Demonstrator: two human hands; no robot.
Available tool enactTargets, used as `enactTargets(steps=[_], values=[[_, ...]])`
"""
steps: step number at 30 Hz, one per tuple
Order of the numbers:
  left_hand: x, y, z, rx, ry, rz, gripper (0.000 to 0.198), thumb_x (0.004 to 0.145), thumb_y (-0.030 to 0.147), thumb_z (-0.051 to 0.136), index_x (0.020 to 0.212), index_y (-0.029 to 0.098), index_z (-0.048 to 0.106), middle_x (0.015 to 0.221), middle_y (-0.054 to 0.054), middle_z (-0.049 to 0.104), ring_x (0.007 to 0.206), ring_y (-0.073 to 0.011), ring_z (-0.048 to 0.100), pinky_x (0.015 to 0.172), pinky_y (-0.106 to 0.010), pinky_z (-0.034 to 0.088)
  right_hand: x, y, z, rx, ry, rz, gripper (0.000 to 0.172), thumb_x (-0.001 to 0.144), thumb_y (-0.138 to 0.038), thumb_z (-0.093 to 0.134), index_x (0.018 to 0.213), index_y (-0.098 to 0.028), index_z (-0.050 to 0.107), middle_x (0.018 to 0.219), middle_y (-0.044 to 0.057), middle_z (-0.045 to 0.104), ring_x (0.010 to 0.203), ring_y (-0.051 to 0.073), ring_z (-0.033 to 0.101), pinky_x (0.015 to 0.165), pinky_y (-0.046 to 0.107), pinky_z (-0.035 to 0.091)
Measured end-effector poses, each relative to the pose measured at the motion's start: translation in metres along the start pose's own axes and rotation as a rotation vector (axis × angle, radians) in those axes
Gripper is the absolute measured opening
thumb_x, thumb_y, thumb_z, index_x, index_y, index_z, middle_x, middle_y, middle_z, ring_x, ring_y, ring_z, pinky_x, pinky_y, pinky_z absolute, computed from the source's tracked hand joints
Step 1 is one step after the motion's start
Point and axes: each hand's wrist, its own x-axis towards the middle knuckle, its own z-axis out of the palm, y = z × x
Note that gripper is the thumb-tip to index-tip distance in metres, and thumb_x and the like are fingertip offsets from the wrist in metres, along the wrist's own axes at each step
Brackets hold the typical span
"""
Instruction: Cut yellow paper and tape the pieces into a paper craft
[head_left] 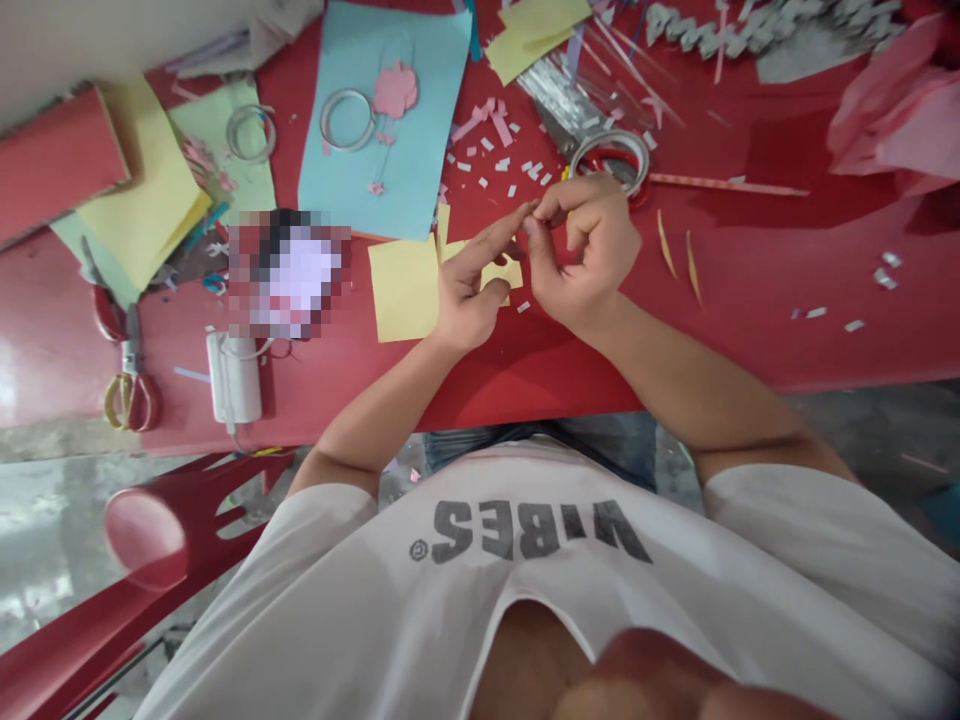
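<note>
Right of the blue sheet (379, 200), a tape roll (643, 168) rings some red handles (602, 157), while a pink flower (395, 90) lies on the sheet. Just nearer the wearer than the sheet, a yellow square (405, 290) lies on the surface (555, 370) beside the left hand (474, 285), whose extended forefinger meets the right hand's (585, 250) bent thumb and forefinger; whether either grasps anything I cannot tell. Nearer still, a white shirt (360, 600) reads "VIBES" upside down.

yellow paper (511, 272) partly hidden by left hand (471, 292), pixelated device (296, 275), pink paper (900, 125) cropped right
</note>
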Motion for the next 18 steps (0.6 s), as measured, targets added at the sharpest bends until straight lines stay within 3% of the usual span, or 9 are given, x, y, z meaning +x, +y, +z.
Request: enactTargets(steps=[4, 6, 10, 14, 18], values=[[-0.002, -0.002, 0.001, 0.040, -0.037, -0.012, 0.069, 0.086, 0.062, 0.059, 0.155, 0.052, 0.056, 0.138, 0.004, 0.074, 0.097, -0.0287, 0.071, 0.080, -0.048, 0.055, -0.003, 0.004, -0.003, -0.044, -0.139, 0.208, 0.054, 0.108, -0.077, 0.047, 0.083, -0.030, 0.036, 0.092, 0.005, 0.064, 0.095, 0.031, 0.068, 0.095, 0.063, 0.059], [-0.001, 0.001, 0.001, 0.049, -0.053, -0.018, 0.070, 0.087, 0.064, 0.059, 0.156, 0.051, 0.056, 0.144, 0.004, 0.071, 0.098, -0.0289, 0.070, 0.080, -0.049, 0.054, -0.003, 0.001, -0.004, 0.000, -0.149, 0.235, 0.054, 0.107, -0.078, 0.047, 0.085, -0.030, 0.037, 0.092, 0.005, 0.062, 0.098, 0.032, 0.068, 0.097, 0.064, 0.058], [0.003, 0.010, -0.002, 0.038, -0.038, -0.010, 0.067, 0.087, 0.055, 0.068, 0.153, 0.052, 0.059, 0.154, 0.004, 0.065, 0.108, -0.0300, 0.068, 0.081, -0.048, 0.054, 0.006, -0.018, -0.002, 0.119, -0.050, 0.211, 0.045, 0.107, -0.072, 0.052, 0.095, -0.031, 0.038, 0.094, 0.003, 0.060, 0.087, 0.028, 0.067, 0.084, 0.053, 0.061], [0.011, 0.019, -0.007, 0.107, -0.060, 0.044, 0.058, 0.094, 0.057, 0.062, 0.150, 0.044, 0.064, 0.153, -0.002, 0.064, 0.122, -0.0349, 0.068, 0.086, -0.050, 0.058, 0.016, -0.030, 0.001, 0.304, 0.012, 0.271, 0.034, 0.105, -0.063, 0.056, 0.103, -0.033, 0.041, 0.091, 0.001, 0.057, 0.080, 0.024, 0.065, 0.074, 0.045, 0.058], [0.015, 0.022, -0.013, 0.201, -0.084, -0.006, 0.048, 0.099, 0.057, 0.059, 0.142, 0.038, 0.071, 0.152, -0.006, 0.064, 0.133, -0.0378, 0.065, 0.096, -0.053, 0.061, 0.021, -0.033, -0.002, 0.354, -0.024, 0.361, 0.033, 0.102, -0.064, 0.060, 0.103, -0.036, 0.043, 0.089, 0.001, 0.056, 0.076, 0.025, 0.062, 0.068, 0.045, 0.055]])
